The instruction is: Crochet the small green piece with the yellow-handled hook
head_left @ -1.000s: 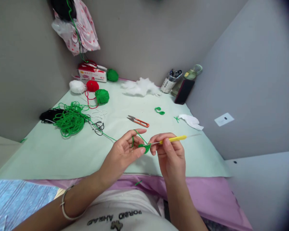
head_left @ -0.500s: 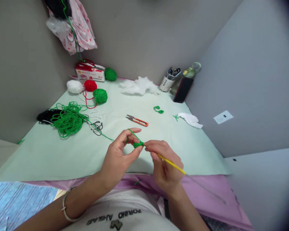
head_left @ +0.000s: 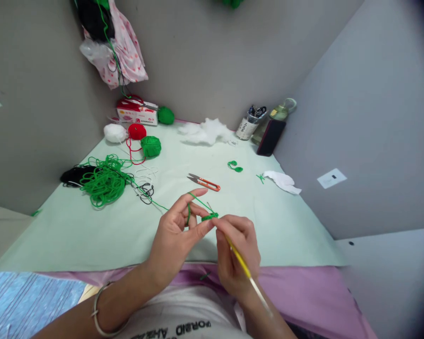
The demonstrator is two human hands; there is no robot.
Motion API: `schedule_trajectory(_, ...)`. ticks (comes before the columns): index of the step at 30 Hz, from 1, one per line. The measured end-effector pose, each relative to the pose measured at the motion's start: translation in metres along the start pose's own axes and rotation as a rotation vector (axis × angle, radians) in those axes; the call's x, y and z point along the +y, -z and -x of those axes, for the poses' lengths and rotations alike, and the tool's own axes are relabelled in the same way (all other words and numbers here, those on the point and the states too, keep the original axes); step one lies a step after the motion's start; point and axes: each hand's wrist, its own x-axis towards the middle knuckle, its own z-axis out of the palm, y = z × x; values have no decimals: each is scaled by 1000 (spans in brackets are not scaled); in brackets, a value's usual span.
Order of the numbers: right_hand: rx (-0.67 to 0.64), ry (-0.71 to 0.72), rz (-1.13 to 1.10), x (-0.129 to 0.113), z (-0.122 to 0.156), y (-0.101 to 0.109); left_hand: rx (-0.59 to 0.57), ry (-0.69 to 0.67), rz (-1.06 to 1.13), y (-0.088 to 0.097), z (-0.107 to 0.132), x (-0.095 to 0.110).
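Note:
My left hand [head_left: 178,230] pinches a small green crochet piece [head_left: 209,216] between thumb and fingers, with green yarn [head_left: 188,214] wrapped around its fingers and stretched from the raised index finger to the piece. A crochet hook [head_left: 238,256] with a yellow grip is in my right hand [head_left: 240,249], closed around it like a pen. The hook's tip meets the crochet piece. Just beyond my hands lie orange-handled thread snips [head_left: 204,182]. The yarn runs left to a loose green tangle [head_left: 104,181].
White, red and green yarn balls [head_left: 150,147] stand at back left, by a tissue box [head_left: 137,115] with scissors on top. White stuffing [head_left: 207,132], a pen cup [head_left: 246,128] and a phone [head_left: 271,137] line the back. A small green crocheted bit [head_left: 235,166] and crumpled white tissue [head_left: 281,181] lie right.
The hook has swung to a steeper angle, its rear end now pointing down toward my right forearm. The hook's tip shows above the piece. The whole view has shifted slightly.

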Motion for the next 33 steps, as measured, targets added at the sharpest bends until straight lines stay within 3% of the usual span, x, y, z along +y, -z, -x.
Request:
schedule_trajectory(3, 9, 66, 19, 6, 2, 2, -103, 180, 160, 0, -1, 8)
schedule_trajectory(6, 8, -94, -202, 11, -4, 8, -201, 304, 264, 4, -4, 14)
schedule_trajectory(10, 49, -384, -588, 14, -15, 14, -198, 251, 263, 8, -6, 16)
schedule_trajectory(13, 40, -452, -664, 14, -20, 12, -194, 218, 225, 7, -5, 12)
schedule_trajectory(17, 26, -336, -505, 12, -17, 7, -191, 183, 155, 2, -4, 4)
schedule_trajectory(22, 20, -154, -191, 12, -6, 4, -62, 92, 159, -3, -4, -4)
schedule_trajectory(24, 10, -22, -21, 14, -3, 5, -85, 138, 209, -3, -6, -5)
schedule_trajectory(26, 24, -5, -17, 17, -3, 7, -157, 231, 259, 0, -9, -3)
schedule_trajectory(29, 112, -237, -281, 19, -9, 11, -214, 303, 323, 4, -15, 0)
schedule_trajectory(31, 147, -385, -479, 18, -13, 11, -200, 278, 321, 6, -15, 1)
schedule_trajectory(33, 109, -444, -583, 17, -15, 8, -186, 232, 260, 5, -13, 1)
